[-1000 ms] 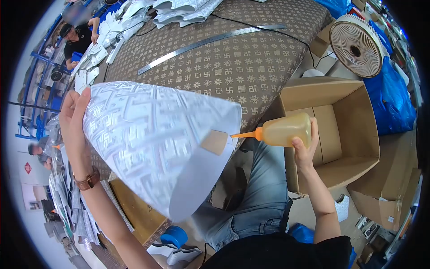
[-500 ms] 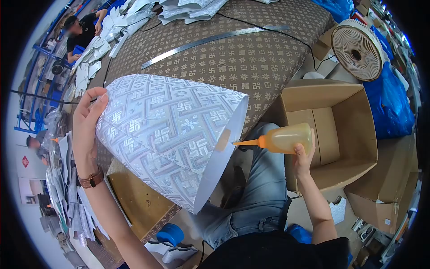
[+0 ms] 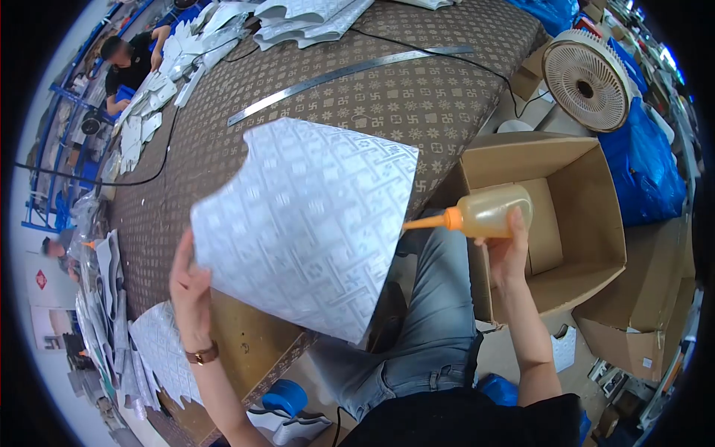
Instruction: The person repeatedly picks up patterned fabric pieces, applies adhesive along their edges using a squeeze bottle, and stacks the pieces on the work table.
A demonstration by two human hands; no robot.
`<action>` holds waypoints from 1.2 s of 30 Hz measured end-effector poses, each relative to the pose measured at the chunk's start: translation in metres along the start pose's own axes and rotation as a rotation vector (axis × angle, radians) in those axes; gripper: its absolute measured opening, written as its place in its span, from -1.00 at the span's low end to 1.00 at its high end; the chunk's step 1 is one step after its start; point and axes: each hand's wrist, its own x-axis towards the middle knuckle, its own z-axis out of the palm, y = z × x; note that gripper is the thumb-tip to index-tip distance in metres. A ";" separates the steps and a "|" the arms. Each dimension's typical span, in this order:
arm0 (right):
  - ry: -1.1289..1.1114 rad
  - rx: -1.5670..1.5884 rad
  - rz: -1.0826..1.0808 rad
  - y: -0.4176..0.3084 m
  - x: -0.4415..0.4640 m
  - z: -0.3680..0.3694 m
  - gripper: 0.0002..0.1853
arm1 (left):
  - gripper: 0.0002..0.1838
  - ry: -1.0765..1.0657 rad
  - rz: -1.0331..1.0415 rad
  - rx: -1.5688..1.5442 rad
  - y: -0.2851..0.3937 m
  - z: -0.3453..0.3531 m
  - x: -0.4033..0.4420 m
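Observation:
A silvery-white sheet (image 3: 313,223) with a raised geometric pattern is held up in front of me, curved, with a notch in its upper-left edge. My left hand (image 3: 192,287) pinches its lower-left edge between thumb and fingers. On the other side, my right hand (image 3: 509,249) is wrapped round a squeeze bottle (image 3: 488,212) of yellowish liquid. The bottle lies sideways, its orange nozzle pointing left to the sheet's right edge. Whether the tip touches the sheet I cannot tell. Under my left forearm lies another patterned sheet (image 3: 165,344).
A patterned cloth covers the table (image 3: 342,97), with a metal ruler (image 3: 335,76) and stacked sheets (image 3: 305,18) on it. An open cardboard box (image 3: 588,216) stands at right beside a fan (image 3: 587,82). A co-worker (image 3: 130,63) sits at upper left; a blue roll (image 3: 285,397) lies below.
The sheet has gone from a cone shape to a flatter curve with its notched edge showing. My left hand has come down and right; the bottle has shifted slightly up and right.

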 end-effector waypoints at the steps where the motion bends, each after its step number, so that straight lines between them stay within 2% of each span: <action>1: 0.006 -0.002 -0.009 -0.003 0.006 0.001 -0.47 | -0.24 -0.009 0.003 -0.006 -0.018 -0.007 -0.004; 3: -0.026 -0.094 -0.187 -0.008 0.018 0.003 -0.57 | -0.31 0.046 -0.215 -0.048 -0.048 -0.020 -0.012; 4: -0.044 -0.138 -0.273 -0.009 0.025 0.002 -0.61 | -0.31 0.041 -0.216 -0.050 -0.055 -0.020 -0.014; 7: -0.037 -0.199 -0.353 -0.011 0.041 0.005 -0.63 | -0.37 0.045 -0.247 -0.057 -0.064 -0.022 -0.014; 13: -0.071 -0.358 -0.500 -0.007 0.070 -0.002 -0.63 | -0.36 0.057 -0.257 -0.072 -0.067 -0.019 -0.014; 17: -0.045 -0.610 -0.604 -0.010 0.074 -0.002 -0.60 | -0.37 0.062 -0.272 -0.097 -0.069 -0.018 -0.014; 24: -0.170 -0.323 -0.176 0.002 0.048 -0.005 -0.54 | -0.37 0.068 -0.275 -0.121 -0.076 -0.020 -0.015; 28: -0.180 -0.198 -0.030 0.013 0.019 0.000 -0.61 | -0.37 0.080 -0.273 -0.120 -0.080 -0.022 -0.017; 36: -0.277 -0.150 0.209 0.035 -0.039 0.005 -0.54 | -0.38 0.133 -0.296 -0.152 -0.077 -0.016 -0.019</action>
